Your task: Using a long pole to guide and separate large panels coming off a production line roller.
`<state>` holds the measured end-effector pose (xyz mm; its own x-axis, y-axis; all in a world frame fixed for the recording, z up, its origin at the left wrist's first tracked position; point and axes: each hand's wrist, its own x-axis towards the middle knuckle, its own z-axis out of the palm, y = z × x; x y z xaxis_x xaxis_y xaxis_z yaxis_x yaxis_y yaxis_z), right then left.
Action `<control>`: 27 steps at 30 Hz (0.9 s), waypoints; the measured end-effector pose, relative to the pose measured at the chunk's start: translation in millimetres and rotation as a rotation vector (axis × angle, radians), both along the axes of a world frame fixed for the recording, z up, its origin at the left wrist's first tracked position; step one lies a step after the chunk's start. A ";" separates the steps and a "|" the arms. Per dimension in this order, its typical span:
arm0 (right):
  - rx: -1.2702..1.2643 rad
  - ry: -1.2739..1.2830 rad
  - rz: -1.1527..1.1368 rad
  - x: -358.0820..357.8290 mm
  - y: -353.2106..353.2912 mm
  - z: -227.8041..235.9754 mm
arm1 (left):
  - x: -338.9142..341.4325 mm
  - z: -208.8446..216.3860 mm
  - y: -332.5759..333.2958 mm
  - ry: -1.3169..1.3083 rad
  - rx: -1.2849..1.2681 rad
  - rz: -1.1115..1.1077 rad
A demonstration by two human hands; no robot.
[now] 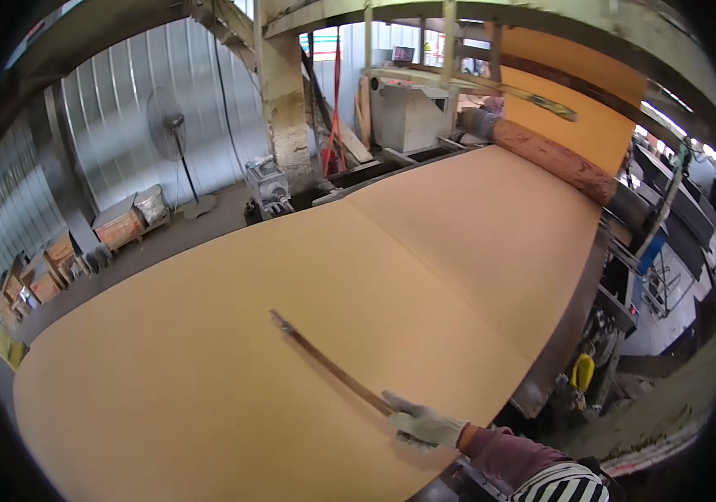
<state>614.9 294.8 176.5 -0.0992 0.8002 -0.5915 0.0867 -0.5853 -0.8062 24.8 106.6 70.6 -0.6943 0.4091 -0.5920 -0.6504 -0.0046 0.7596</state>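
Note:
My right hand (426, 425), in a whitish work glove, reaches in from the lower right and is closed around one end of a long, thin brown stick (333, 366). Its far end looks darker and slightly bent, and it lies over a wide tan sheet (165, 360). Whether the stick touches the sheet or hovers just above it, I cannot tell. A crease or seam crosses the sheet beyond the stick. My left hand is out of view.
A reddish-brown roller (550, 159) spans the sheet's far end, with an orange sheet (579, 92) rising behind it. Machine framing (617, 284) lines the right edge. To the left stand a fan (175, 125), a gearbox-like unit (269, 184) and boxes (119, 224).

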 end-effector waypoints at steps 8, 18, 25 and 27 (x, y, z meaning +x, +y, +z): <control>0.258 -0.750 -0.061 112.9 205.5 -106.0 | 63.3 -12.1 55.0 -0.126 -0.115 -0.035; 0.333 -1.179 0.076 30.7 486.1 -86.0 | 67.9 -23.6 75.4 -0.171 -0.172 -0.066; 0.131 -0.872 0.167 -22.4 360.6 -15.5 | 13.2 -41.9 46.8 -0.155 -0.103 -0.174; 0.054 -0.770 0.207 -51.0 276.9 12.1 | -14.2 -50.0 21.7 -0.112 -0.063 -0.208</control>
<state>563.9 571.7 188.6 0.1718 0.8396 -0.5153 0.7334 -0.4582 -0.5021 10.6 128.3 20.6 -0.5274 0.4964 -0.6896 -0.7127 0.1834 0.6771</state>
